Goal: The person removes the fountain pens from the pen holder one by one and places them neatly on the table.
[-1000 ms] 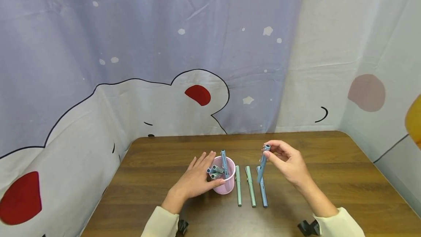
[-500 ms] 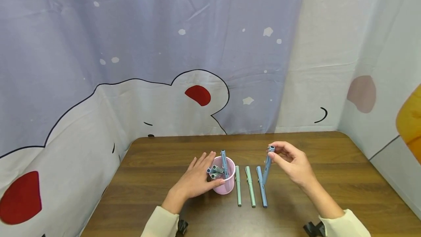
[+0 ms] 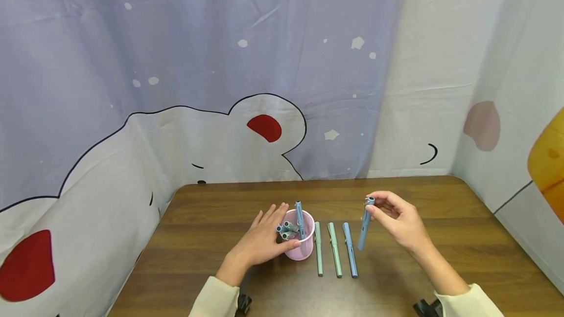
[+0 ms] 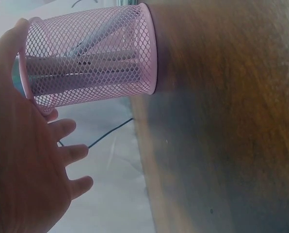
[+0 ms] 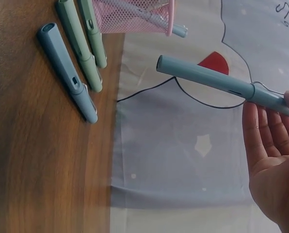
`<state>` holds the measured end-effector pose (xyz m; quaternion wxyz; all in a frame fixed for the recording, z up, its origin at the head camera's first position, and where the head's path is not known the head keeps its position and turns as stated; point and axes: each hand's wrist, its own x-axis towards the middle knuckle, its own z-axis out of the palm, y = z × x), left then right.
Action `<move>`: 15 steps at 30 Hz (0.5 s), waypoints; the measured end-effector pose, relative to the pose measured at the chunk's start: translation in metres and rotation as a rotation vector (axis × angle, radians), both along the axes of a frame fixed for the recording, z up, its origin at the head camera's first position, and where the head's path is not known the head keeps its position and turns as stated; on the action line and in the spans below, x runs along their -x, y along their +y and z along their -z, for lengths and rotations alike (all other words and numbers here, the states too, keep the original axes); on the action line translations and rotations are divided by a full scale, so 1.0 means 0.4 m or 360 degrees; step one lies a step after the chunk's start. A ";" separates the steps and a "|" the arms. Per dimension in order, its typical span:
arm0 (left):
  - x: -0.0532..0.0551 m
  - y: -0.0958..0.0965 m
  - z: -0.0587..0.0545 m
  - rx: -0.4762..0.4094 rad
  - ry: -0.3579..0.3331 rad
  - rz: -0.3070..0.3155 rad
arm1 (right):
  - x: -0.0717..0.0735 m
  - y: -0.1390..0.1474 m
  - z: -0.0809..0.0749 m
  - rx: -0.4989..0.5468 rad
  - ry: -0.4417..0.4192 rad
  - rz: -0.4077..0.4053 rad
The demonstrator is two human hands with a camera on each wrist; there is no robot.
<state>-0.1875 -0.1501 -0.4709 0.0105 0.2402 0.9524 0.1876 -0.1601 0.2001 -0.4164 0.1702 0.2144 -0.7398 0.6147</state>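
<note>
A pink mesh pen cup (image 3: pixel 301 251) stands on the table, holding several blue and green pens (image 4: pixel 86 68). My left hand (image 3: pixel 263 239) holds it at the rim between thumb and index finger, the other fingers spread beyond it. In the right wrist view, a blue fountain pen (image 5: pixel 202 77) is pinched near its capped end by the thumb and fingers of my right hand (image 5: pixel 275 141). That pen hangs slightly tilted above the table. To its left lie a blue pen (image 3: pixel 350 250) and two green pens, one in the middle (image 3: pixel 335 250) and one nearest the cup (image 3: pixel 319 249).
The brown wooden table (image 3: pixel 198 248) has rounded far corners. A patterned cloth (image 3: pixel 211 62) with cartoon figures hangs behind it and along its sides. Below the sleeves, black wrist mounts (image 3: pixel 244 303) show near the table's front.
My right hand has moved to the right with the blue fountain pen, away from above the lying blue pen. The left hand and the cup stay in place.
</note>
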 end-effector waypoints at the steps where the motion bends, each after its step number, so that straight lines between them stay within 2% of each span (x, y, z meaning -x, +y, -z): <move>1: 0.000 0.000 0.000 0.0003 0.0002 0.0000 | -0.001 0.002 0.001 -0.0014 -0.0003 0.0012; 15: -0.001 0.000 -0.001 0.0003 0.0006 0.0000 | -0.003 0.028 0.014 -0.0027 -0.0056 -0.0005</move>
